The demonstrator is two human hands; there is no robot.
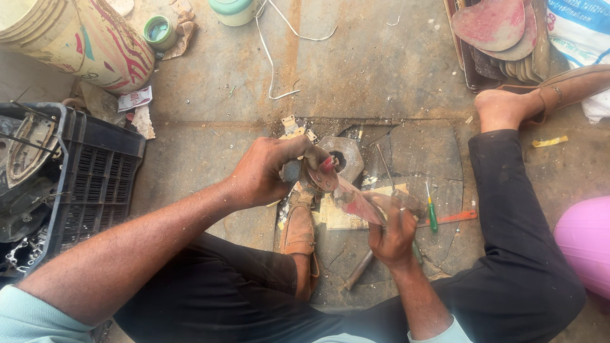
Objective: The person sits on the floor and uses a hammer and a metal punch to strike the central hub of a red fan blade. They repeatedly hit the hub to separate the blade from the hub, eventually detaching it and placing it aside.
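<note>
The left hand point(264, 173) sits near the centre of the view, fingers curled shut around a small reddish-brown metal part point(322, 174), while the right hand point(393, 232), at about 4 o'clock from it, is closed around the lower end of a pinkish flat piece point(356, 203) that runs up to meet that part. Just beyond the left hand, at 1 o'clock, stands a grey hexagonal block point(343, 155) on the cracked stone floor point(381, 70). A tan sandal point(298, 232) on the person's foot lies directly below the hands at 6 o'clock, crowding them from beneath. A green-handled screwdriver point(431, 213) and an orange strip point(454, 218) lie at 3 o'clock of the right hand, close by. The black-trousered legs close in both lower sides. At 9 o'clock a black plastic crate point(95, 184) holding old irons walls off the left edge; a painted bucket point(89, 41) stands at 11 o'clock, a white cord point(273, 63) at 12, and stacked sole-shaped plates point(499, 32) at 1 o'clock. The widest bare floor lies toward 12 o'clock.
</note>
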